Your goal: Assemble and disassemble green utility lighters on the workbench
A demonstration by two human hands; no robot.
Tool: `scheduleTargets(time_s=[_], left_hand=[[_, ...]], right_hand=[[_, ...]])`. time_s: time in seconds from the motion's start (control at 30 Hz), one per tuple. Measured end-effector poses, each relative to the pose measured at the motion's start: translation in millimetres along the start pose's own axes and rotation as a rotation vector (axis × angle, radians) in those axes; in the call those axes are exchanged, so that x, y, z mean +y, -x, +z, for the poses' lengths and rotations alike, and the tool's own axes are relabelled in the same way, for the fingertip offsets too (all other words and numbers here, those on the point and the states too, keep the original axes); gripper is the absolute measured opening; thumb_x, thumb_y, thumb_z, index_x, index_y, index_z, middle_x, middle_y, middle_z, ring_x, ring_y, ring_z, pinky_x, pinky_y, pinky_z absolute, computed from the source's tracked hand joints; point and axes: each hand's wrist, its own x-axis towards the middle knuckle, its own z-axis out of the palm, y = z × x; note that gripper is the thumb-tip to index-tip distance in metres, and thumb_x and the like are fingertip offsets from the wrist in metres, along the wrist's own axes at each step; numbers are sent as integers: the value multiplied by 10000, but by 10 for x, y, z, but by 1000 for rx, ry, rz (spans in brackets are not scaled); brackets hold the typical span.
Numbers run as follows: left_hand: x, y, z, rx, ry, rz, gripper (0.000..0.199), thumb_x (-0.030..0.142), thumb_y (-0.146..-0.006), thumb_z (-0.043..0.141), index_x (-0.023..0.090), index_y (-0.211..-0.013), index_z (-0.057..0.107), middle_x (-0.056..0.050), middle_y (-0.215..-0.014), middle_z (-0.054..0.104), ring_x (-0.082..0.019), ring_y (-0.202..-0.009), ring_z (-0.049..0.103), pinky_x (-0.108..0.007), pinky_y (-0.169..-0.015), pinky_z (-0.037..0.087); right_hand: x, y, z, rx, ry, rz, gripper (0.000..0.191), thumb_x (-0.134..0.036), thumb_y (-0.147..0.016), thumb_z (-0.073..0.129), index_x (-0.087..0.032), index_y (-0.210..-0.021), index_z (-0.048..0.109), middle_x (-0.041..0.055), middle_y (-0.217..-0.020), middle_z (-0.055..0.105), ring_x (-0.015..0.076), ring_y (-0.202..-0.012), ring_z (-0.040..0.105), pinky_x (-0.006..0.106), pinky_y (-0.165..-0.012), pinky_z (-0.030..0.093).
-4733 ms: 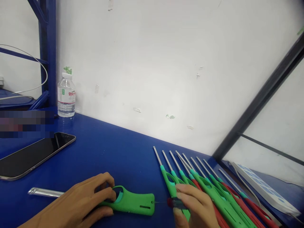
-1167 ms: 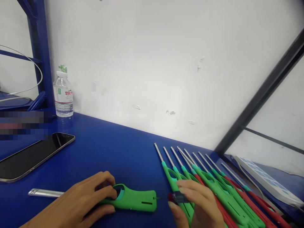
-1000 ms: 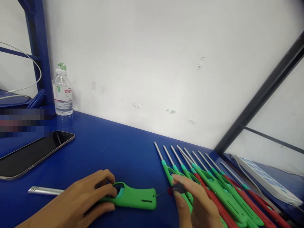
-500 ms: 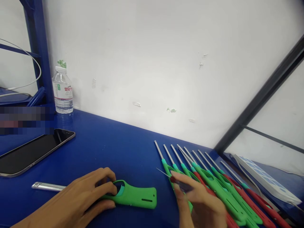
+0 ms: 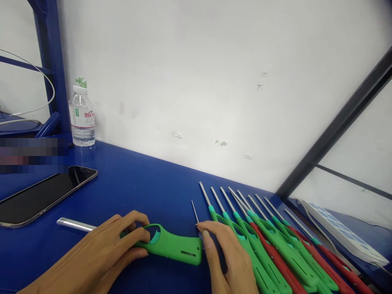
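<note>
A green lighter [image 5: 177, 246] with a silver tube lies on the blue table, its tube pointing left. My left hand [image 5: 113, 245] is closed around its front part, by the trigger opening. Just right of the lighter's handle end, my right hand [image 5: 226, 255] pinches a small screwdriver [image 5: 195, 213], whose thin metal shaft points up and away. Its handle is mostly hidden by my fingers. Beside my right hand lies a row of several green lighters [image 5: 284, 257] and red lighters [image 5: 327, 261], tubes pointing toward the wall.
A phone [image 5: 45, 196] lies at the left on the table [image 5: 137, 175]. Behind it stands a water bottle [image 5: 82, 118] near the wall. A white power strip [image 5: 346, 232] is at the far right, past a dark slanted frame bar [image 5: 333, 122].
My right hand has moved left with the screwdriver, from over the row to the lighter's end, and the shaft points more upward. The held lighter has shifted slightly right and tilted.
</note>
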Motion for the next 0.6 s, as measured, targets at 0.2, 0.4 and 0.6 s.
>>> scheduleTargets(time_s=[0.2,0.4,0.6], left_hand=[[22,-53,-76,51,-34,-41,438,634,-1269,505,365,-1116,816,48,-1272,844,-161,-946,842,-279,-878,641],[101,-266,-193,142,-97,-2,510,657,-1256,521,353,-984,827,54,-1066,877,-144,-783,859,-236,-654,645],[83,-246,-185,118,-104,-5,518,653,-1253,522,350,-969,832,43,-1042,879,-152,-790,870,-218,-662,663]], right_hand=[[124,-56,-33,-46,106,-164,214,-297,-1238,604,-335,-1328,794,11,-1179,882,255,-1098,852,366,-980,673],[291,-77,-10,-122,345,-332,158,-346,-1194,657,-314,-1314,756,32,-1116,866,318,-964,872,482,-893,689],[210,-63,-15,-39,302,-285,250,-307,-1277,521,-316,-1332,764,17,-1127,895,254,-934,896,378,-853,685]])
